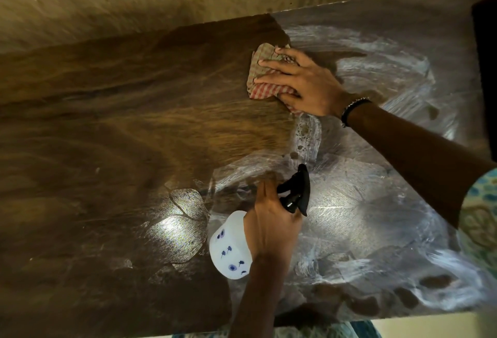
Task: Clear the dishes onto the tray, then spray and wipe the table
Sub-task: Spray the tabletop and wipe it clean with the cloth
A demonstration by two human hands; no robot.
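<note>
Cloth (265, 74): soft, limp; right hand (304, 82) presses it flat, far right on table (107, 122)
Spray bottle (232, 246): light, smooth plastic; left hand (271, 222) clenched round its neck

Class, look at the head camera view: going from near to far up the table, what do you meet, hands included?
White spray bottle → left hand gripping it → black trigger head → right hand pressing the checked cloth → far table edge.

Right hand (304, 82) flat, fingers spread, arm extended, left hand (271, 219) curled in a grip, forearm raised
</note>
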